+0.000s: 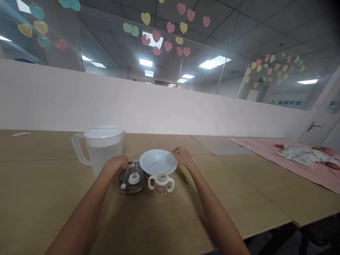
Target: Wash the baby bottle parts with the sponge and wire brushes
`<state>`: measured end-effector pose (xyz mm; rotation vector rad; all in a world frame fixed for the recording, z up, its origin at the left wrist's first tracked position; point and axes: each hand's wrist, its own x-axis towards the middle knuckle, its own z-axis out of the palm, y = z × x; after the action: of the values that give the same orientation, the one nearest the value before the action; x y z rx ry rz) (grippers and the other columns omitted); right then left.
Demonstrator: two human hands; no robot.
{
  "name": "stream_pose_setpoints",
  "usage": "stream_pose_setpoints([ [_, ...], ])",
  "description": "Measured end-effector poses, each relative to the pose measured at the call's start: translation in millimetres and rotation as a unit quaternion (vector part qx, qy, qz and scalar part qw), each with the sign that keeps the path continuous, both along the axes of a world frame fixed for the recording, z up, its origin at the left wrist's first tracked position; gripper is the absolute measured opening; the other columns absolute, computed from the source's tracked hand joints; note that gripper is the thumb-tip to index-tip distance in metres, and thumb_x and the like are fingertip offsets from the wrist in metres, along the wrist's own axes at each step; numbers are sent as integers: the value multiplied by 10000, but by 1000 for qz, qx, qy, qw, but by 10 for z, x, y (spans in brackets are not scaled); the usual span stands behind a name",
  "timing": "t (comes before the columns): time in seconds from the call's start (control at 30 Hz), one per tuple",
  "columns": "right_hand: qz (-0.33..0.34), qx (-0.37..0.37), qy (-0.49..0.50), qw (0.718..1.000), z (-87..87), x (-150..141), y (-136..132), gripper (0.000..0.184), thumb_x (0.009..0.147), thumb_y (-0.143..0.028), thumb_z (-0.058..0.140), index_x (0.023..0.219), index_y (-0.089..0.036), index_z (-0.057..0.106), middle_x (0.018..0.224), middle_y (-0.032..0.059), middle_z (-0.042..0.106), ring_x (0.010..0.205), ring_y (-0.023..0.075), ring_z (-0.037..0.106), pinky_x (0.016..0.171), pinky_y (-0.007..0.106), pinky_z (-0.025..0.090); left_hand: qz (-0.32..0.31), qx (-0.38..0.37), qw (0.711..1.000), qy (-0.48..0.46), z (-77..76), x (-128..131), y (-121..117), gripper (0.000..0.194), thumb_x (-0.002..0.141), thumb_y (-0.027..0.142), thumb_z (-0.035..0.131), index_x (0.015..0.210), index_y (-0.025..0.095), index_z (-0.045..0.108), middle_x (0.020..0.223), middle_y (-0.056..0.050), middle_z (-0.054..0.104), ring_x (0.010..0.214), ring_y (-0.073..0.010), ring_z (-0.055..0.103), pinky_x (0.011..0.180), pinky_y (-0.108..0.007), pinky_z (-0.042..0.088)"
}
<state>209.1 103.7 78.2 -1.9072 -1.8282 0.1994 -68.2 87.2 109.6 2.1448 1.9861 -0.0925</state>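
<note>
My left hand is closed at the back left of a dark round tray; what its fingers grip is hidden. On the tray lie a white collar ring, a clear dome cap and a thin straw with a white weighted end. My right hand pinches one end of a thin pale rod, which slants across a white bowl. An uncapped clear baby bottle with two white handles stands upright in front of the bowl.
Behind my left hand stands a large lidded plastic pitcher. A slim green item lies under my right wrist. At the far right, a doll in patterned clothes lies on a pink cloth. A white wall borders the table's back.
</note>
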Motion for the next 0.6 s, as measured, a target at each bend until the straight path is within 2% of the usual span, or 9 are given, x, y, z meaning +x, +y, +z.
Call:
stream_pose_setpoints([
  [0.1, 76, -45, 15, 996, 32, -252, 174, 290, 808, -357, 449, 964, -174, 611, 747, 54, 658, 603, 132, 568, 558, 217, 371, 28, -49, 998, 22, -163, 6, 79, 92, 503, 131, 584, 417, 104, 564, 513, -153, 617, 530, -245, 587, 533, -328, 450],
  [0.17, 122, -89, 16, 988, -17, -376, 268, 287, 777, -336, 499, 975, -165, 617, 591, 21, 626, 434, 105, 501, 483, 211, 357, 34, -58, 997, 28, -224, 13, 112, 70, 496, 135, 596, 434, 106, 578, 556, -161, 639, 558, -246, 595, 553, -327, 459],
  [0.23, 148, -119, 8, 982, -98, -448, 336, 321, 759, -311, 521, 1025, -155, 607, 534, 7, 599, 359, 91, 447, 443, 210, 342, 34, -65, 997, 27, -248, 21, 122, 56, 508, 146, 600, 468, 107, 598, 576, -162, 649, 570, -244, 599, 566, -326, 464],
  [0.4, 171, -141, -14, 975, -268, -452, 403, 416, 773, -298, 496, 1160, -153, 543, 617, 24, 623, 342, 77, 431, 434, 206, 341, 19, -81, 996, 15, -245, 78, 77, 110, 565, 209, 591, 550, 108, 632, 532, -143, 631, 534, -246, 597, 573, -346, 466],
  [0.6, 193, -139, -23, 971, -335, -464, 416, 438, 788, -297, 467, 1203, -164, 507, 732, 48, 660, 415, 95, 493, 466, 207, 358, 15, -79, 997, 18, -251, 156, 48, 211, 604, 290, 584, 700, 116, 653, 577, -143, 644, 510, -233, 585, 530, -327, 459],
])
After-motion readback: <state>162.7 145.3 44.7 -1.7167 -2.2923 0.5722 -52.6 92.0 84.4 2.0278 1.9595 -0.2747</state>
